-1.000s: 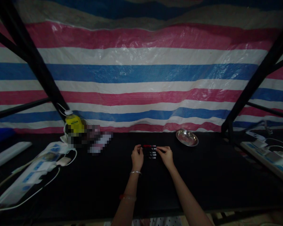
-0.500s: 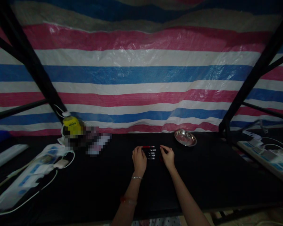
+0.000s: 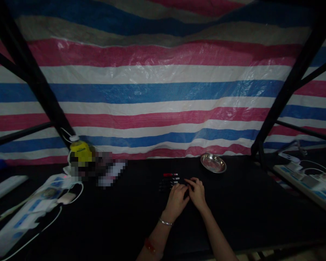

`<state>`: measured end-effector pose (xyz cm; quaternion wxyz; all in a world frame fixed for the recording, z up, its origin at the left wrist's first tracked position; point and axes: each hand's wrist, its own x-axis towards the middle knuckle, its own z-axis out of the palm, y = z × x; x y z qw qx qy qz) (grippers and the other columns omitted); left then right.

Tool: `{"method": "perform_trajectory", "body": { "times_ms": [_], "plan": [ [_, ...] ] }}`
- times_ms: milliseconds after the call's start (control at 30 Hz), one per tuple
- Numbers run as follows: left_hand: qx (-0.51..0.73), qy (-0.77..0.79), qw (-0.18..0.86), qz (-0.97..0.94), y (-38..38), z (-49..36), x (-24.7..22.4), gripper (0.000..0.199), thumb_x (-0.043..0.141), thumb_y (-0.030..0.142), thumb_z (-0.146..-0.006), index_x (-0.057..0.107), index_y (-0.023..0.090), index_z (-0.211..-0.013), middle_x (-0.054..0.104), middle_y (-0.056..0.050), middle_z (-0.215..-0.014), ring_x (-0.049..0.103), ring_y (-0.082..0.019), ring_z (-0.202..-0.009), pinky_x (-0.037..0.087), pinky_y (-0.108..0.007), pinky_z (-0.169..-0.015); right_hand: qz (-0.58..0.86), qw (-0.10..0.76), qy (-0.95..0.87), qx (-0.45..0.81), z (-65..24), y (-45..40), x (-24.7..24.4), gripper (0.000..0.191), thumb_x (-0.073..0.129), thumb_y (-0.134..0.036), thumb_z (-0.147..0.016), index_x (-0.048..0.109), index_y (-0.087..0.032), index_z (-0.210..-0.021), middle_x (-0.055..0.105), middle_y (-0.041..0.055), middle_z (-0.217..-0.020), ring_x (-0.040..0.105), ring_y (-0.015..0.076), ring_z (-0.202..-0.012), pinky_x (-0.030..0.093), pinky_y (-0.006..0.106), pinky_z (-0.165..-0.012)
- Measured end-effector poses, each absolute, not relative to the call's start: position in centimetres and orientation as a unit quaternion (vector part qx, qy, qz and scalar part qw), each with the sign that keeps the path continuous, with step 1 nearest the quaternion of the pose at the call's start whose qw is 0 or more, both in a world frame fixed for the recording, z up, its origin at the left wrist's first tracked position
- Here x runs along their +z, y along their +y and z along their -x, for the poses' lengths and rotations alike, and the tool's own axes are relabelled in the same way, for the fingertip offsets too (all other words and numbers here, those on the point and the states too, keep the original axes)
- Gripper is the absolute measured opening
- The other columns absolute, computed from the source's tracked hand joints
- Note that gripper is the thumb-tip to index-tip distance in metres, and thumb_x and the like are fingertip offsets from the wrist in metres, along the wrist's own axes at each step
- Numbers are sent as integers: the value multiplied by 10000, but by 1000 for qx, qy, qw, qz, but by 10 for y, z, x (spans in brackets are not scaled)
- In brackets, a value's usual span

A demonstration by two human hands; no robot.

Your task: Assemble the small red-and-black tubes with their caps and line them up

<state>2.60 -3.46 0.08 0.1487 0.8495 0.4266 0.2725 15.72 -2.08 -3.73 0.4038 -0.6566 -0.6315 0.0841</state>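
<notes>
A red pen-like item (image 3: 170, 175) lies crosswise on the black tabletop, at the far end of a column of several dark items with silvery tips (image 3: 175, 178). My left hand (image 3: 176, 200) reaches over the near right end of that column, its fingers bent; what it touches is hidden. Just right of it is my right hand (image 3: 197, 193), with its index finger and thumb toward the left hand. The hands nearly meet. Anything between the fingers of either hand is too dark to make out.
A shiny round metal dish (image 3: 213, 163) sits behind and right of my hands. At the left are a yellow bottle (image 3: 81, 151), a blurred-out item and a power strip (image 3: 29, 210) with cables. Another power strip (image 3: 301, 183) is at the right. A striped sheet (image 3: 163, 90) hangs behind.
My left hand has moved right, off the red item and toward my right hand. My right hand has shifted slightly nearer and its fingers have bent. The camera view has tilted up a little.
</notes>
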Motion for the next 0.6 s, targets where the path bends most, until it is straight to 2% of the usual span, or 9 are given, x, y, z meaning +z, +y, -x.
{"method": "perform_trajectory", "body": {
  "times_ms": [400, 600],
  "plan": [
    [295, 396, 181, -851, -33, -26, -2, 267, 460, 47, -766, 650, 187, -889, 665, -59, -913, 591, -190, -888, 430, -369, -870, 646, 428, -621, 117, -158, -20, -37, 165, 536, -247, -759, 697, -243, -793, 635, 68, -919, 545, 240, -883, 410, 363, -778],
    [306, 390, 216, -841, -30, -24, -8, 395, 391, -30, -732, 656, 179, -937, 667, -60, -967, 589, -180, -935, 442, -363, -901, 604, 526, -565, 197, -159, -19, -38, 212, 520, -339, -777, 670, -200, -830, 677, 62, -840, 588, 227, -840, 442, 358, -777]
  ]
}}
